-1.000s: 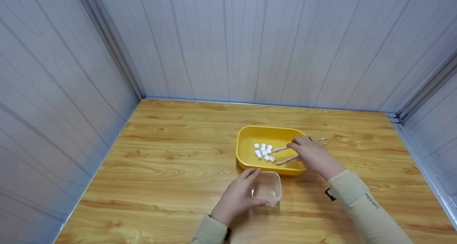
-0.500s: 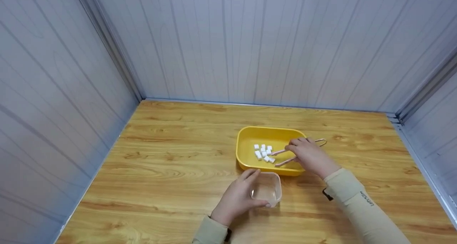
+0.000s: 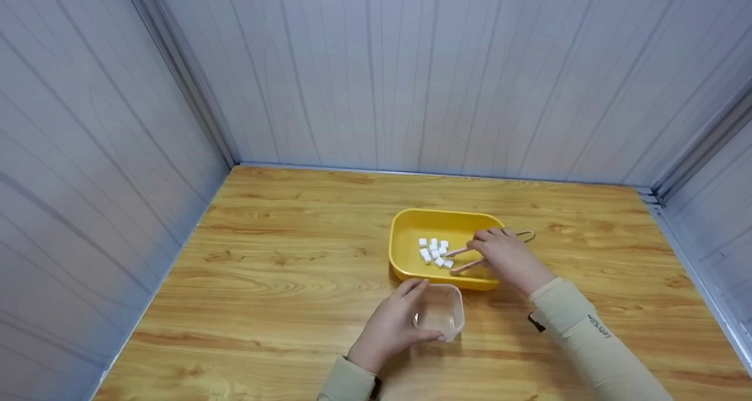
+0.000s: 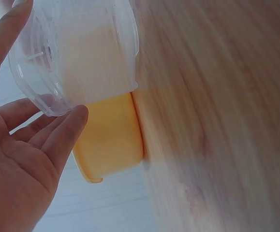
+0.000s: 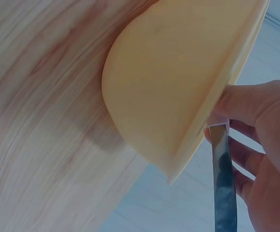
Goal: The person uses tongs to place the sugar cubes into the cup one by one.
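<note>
My left hand (image 3: pixel 390 324) grips a small clear plastic container (image 3: pixel 439 310) by its left side, thumb at the front and fingers at the back. Just behind it stands a yellow tray (image 3: pixel 405 266), where several white cubes (image 3: pixel 435 253) lie clustered on the left half of the floor. Over the tray's right side, my right hand (image 3: pixel 508 257) holds pink-tipped metal tongs (image 3: pixel 468 266). The tips are spread apart beside the nearest cubes, with no cube clearly pinched. In the right wrist view, the metal handle of the tongs (image 5: pixel 223 183) shows, while the tray wall hides the tips.
The wooden tabletop (image 3: pixel 282 260) extends around the tray on all sides. Pale panelled walls (image 3: pixel 376 84) rise at the back, left and right. Beige sleeves (image 3: pixel 573 310) cover both forearms.
My right hand and the tongs have shifted slightly left and toward me, their tips lower by the cubes. The left hand and container have stayed nearly still.
</note>
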A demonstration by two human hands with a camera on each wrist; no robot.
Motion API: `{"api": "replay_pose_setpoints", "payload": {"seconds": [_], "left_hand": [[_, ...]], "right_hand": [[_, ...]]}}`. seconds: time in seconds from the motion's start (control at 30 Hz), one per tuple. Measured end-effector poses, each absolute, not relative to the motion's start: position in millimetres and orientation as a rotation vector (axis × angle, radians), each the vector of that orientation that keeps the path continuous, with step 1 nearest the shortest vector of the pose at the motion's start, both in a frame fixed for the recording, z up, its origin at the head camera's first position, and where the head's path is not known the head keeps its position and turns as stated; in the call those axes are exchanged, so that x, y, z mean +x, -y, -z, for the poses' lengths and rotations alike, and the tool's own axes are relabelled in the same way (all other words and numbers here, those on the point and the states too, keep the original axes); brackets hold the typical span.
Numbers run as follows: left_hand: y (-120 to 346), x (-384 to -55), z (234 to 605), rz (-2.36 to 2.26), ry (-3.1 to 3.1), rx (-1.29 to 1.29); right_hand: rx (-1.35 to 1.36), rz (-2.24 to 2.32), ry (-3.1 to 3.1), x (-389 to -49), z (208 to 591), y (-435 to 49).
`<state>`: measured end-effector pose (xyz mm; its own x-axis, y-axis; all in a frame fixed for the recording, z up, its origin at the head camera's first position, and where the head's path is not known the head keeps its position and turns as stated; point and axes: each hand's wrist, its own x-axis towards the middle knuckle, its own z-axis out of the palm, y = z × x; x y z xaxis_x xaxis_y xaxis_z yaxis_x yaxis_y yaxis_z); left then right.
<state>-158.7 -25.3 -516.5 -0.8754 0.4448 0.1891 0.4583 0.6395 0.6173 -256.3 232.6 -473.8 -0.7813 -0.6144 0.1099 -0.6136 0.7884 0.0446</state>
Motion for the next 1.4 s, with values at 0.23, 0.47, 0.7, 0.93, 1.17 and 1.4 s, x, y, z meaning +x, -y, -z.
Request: {"api": "replay_pose_setpoints", "payload": {"seconds": [0.23, 0.47, 0.7, 0.93, 1.17, 1.4], "left_hand": [[24.0, -158.5, 516.4, 1.088, 2.83, -0.771], [23.4, -158.6, 517.2, 1.125, 2.838, -0.752], [24.0, -158.3, 518.4, 1.1, 2.801, -0.788], [24.4, -159.3, 519.3, 1.125, 2.802, -0.778], [24.9, -158.9, 519.4, 1.127, 2.798, -0.774], [25.3, -158.6, 519.3, 1.138, 2.793, -0.774]], "right_hand": [[0.963, 0.041, 2.871, -256.0, 473.7, -230.0], [0.966, 0.057, 2.87, -255.9, 474.5, -229.2], [0.992, 0.057, 2.823, -256.1, 478.0, -231.2], [0.989, 0.036, 2.829, -255.4, 478.0, -229.7], [0.977, 0.017, 2.856, -254.2, 480.4, -229.6], [0.968, -0.008, 2.861, -254.2, 481.2, -230.4]]}}
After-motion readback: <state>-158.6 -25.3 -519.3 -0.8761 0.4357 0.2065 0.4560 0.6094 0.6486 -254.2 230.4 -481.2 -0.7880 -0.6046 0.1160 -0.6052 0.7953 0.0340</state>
